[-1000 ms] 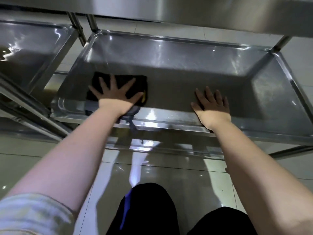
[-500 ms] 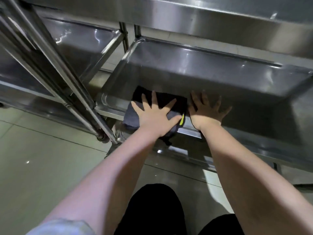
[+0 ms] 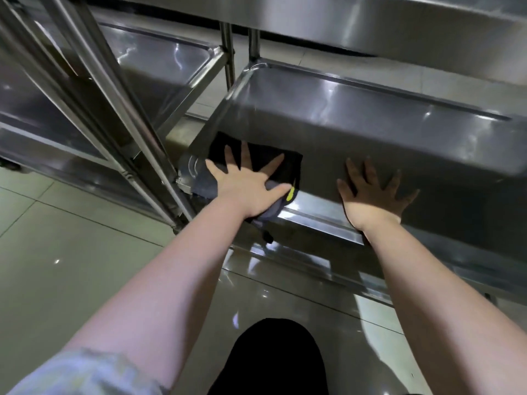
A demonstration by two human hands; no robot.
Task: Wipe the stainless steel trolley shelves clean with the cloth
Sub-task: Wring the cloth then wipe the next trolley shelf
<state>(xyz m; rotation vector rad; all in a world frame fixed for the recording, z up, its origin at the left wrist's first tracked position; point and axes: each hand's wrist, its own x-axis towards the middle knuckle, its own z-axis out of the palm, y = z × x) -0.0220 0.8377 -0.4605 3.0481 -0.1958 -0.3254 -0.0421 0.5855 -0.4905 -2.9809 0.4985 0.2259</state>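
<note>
We press our left hand (image 3: pixel 247 185), fingers spread flat, on the dark folded cloth with yellow tag (image 3: pixel 281 166) at the near-left corner of the lower stainless steel trolley shelf (image 3: pixel 370 129); right hand (image 3: pixel 372 195) flat, splayed on bare steel beside it.

The cloth (image 3: pixel 289 166) at the shelf's near left corner is black where it lies spread flat and a duller slate grey where it bunches over the front rim. A small yellow-green tag (image 3: pixel 290 194) shows at its right edge. The shelf (image 3: pixel 370 124) is plain silver-grey steel, darker in its shaded middle, with white glints along the back rim and a bright strip on the front lip. The neighbouring trolley (image 3: pixel 159 67) and the slanting posts (image 3: pixel 114 95) share that silver-grey. The floor tiles (image 3: pixel 71 266) are a glossy, pale greenish grey, crossed by thin dark grout lines. The sleeve (image 3: pixel 85 374) is pale with faint bluish and cream stripes. The trouser leg (image 3: pixel 273 357) is solid black.
</note>
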